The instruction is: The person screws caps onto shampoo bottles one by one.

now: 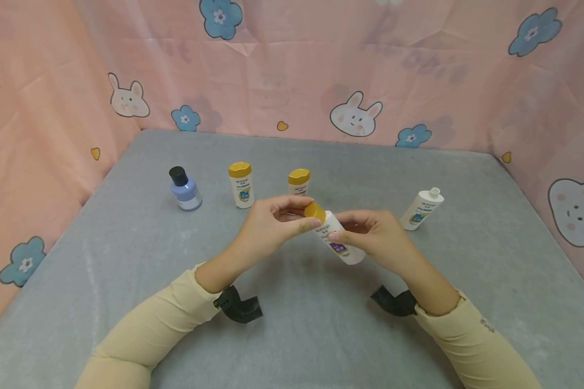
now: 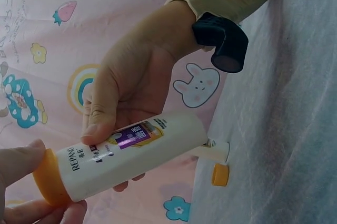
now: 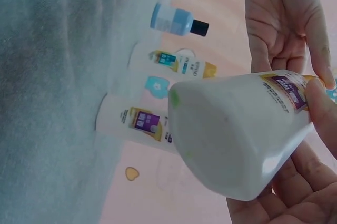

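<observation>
My right hand [image 1: 377, 232] grips a white shampoo bottle [image 1: 354, 256] with a purple label, tilted, its top toward the left and its base toward the lower right. At its upper end, the thumb and fingers of my left hand [image 1: 267, 222] pinch a yellow cap [image 1: 314, 213]. In the left wrist view the cap sits against the bottle's shoulder [image 2: 66, 166]. The bottle's flat base [image 3: 221, 139] faces the right wrist camera. Both hands hold it raised over the grey table.
At the back stand a blue bottle [image 1: 187, 195] with a black cap and two yellow-capped white bottles, one left [image 1: 243, 190], one partly behind my left hand [image 1: 299, 177]. An uncapped white bottle [image 1: 420, 209] stands on the right. A loose yellow cap [image 2: 220, 175] lies near it.
</observation>
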A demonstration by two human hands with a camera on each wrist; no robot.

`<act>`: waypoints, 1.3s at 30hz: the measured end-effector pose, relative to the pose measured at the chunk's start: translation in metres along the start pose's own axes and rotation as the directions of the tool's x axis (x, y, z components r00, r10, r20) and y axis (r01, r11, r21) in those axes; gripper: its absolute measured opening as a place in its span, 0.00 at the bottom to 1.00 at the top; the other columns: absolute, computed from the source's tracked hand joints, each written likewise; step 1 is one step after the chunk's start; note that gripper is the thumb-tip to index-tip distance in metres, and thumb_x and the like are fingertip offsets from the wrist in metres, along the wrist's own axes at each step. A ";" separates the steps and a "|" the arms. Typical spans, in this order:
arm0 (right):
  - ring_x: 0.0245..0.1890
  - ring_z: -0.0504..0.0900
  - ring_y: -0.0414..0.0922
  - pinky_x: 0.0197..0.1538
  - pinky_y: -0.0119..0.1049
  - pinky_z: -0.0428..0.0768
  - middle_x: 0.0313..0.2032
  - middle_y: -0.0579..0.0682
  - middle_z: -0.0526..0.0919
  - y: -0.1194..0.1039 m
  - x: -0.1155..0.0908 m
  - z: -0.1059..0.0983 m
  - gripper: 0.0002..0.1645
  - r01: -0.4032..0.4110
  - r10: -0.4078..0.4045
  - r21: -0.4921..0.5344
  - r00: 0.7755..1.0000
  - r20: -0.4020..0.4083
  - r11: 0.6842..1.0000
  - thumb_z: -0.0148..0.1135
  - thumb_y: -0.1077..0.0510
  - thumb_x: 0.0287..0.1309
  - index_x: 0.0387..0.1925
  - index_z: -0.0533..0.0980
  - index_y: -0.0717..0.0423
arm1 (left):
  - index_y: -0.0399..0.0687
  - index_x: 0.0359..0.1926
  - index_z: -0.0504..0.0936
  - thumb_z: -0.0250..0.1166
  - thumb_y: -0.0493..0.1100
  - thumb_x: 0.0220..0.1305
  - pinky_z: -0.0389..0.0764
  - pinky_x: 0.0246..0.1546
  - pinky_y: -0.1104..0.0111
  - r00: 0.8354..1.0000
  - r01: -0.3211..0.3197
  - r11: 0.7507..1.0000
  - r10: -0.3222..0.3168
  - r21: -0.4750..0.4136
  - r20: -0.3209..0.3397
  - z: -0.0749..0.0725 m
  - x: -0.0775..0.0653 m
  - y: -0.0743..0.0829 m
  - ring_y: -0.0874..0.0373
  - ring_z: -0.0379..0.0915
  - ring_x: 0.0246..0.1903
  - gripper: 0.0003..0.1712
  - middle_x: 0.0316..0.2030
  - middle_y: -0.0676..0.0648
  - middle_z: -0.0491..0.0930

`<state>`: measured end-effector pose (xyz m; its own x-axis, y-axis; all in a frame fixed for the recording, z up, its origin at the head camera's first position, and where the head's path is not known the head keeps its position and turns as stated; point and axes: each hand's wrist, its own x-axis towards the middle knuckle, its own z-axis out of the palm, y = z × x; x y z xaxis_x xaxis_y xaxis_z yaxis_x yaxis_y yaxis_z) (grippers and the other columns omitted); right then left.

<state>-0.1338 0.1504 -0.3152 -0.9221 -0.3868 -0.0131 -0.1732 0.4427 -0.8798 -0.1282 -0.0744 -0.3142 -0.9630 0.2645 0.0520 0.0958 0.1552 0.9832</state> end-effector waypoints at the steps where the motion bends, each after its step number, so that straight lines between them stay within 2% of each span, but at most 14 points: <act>1: 0.39 0.86 0.39 0.42 0.32 0.85 0.43 0.57 0.88 -0.001 -0.001 0.000 0.18 0.006 -0.005 -0.001 1.000 0.003 1.000 0.69 0.56 0.60 0.49 0.83 0.62 | 0.43 0.54 0.84 0.74 0.41 0.58 0.86 0.47 0.68 1.000 -0.006 1.000 0.006 -0.001 0.001 0.000 0.000 0.000 0.58 0.85 0.44 0.21 0.47 0.45 0.86; 11: 0.38 0.84 0.39 0.42 0.32 0.85 0.43 0.56 0.88 -0.002 -0.003 -0.004 0.17 0.033 -0.033 -0.008 0.999 0.033 0.999 0.69 0.56 0.61 0.49 0.83 0.62 | 0.40 0.54 0.83 0.72 0.37 0.59 0.86 0.47 0.68 0.998 -0.052 0.998 0.053 -0.023 0.041 -0.002 -0.001 0.000 0.58 0.84 0.43 0.21 0.49 0.43 0.85; 22: 0.38 0.84 0.40 0.42 0.35 0.84 0.43 0.58 0.88 -0.002 -0.002 -0.008 0.18 0.009 -0.012 0.037 0.996 0.092 0.999 0.68 0.59 0.62 0.50 0.82 0.65 | 0.39 0.57 0.82 0.71 0.36 0.61 0.85 0.50 0.67 0.994 -0.064 0.997 0.067 -0.038 0.088 -0.004 -0.002 0.001 0.56 0.84 0.46 0.22 0.53 0.42 0.84; 29: 0.38 0.85 0.44 0.41 0.37 0.85 0.44 0.56 0.88 -0.002 0.003 -0.002 0.20 -0.056 0.056 0.013 0.998 0.002 0.998 0.71 0.52 0.58 0.49 0.84 0.59 | 0.46 0.62 0.79 0.70 0.40 0.63 0.83 0.54 0.66 0.999 -0.009 0.998 0.012 -0.054 0.047 -0.003 -0.001 0.001 0.55 0.82 0.55 0.26 0.59 0.48 0.81; 34: 0.37 0.86 0.43 0.40 0.35 0.85 0.43 0.57 0.88 0.000 0.003 0.002 0.19 -0.017 0.017 -0.013 0.999 -0.045 1.000 0.72 0.54 0.57 0.48 0.84 0.60 | 0.47 0.59 0.80 0.72 0.41 0.61 0.84 0.52 0.67 1.000 0.013 0.999 -0.012 -0.042 0.022 -0.002 0.000 -0.001 0.55 0.82 0.53 0.24 0.56 0.49 0.82; 39: 0.42 0.85 0.46 0.41 0.33 0.84 0.44 0.55 0.88 0.001 0.002 0.004 0.18 0.006 -0.011 -0.063 0.997 -0.078 0.998 0.73 0.55 0.56 0.47 0.85 0.58 | 0.43 0.59 0.80 0.71 0.39 0.61 0.85 0.51 0.66 0.999 -0.022 0.999 0.023 -0.023 0.025 0.000 0.001 -0.002 0.53 0.83 0.53 0.24 0.57 0.46 0.81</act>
<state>-0.1345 0.1473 -0.3180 -0.9442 -0.3277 0.0335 -0.2004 0.4906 -0.8480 -0.1295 -0.0748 -0.3164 -0.9540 0.2913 0.0701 0.1113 0.1270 0.9856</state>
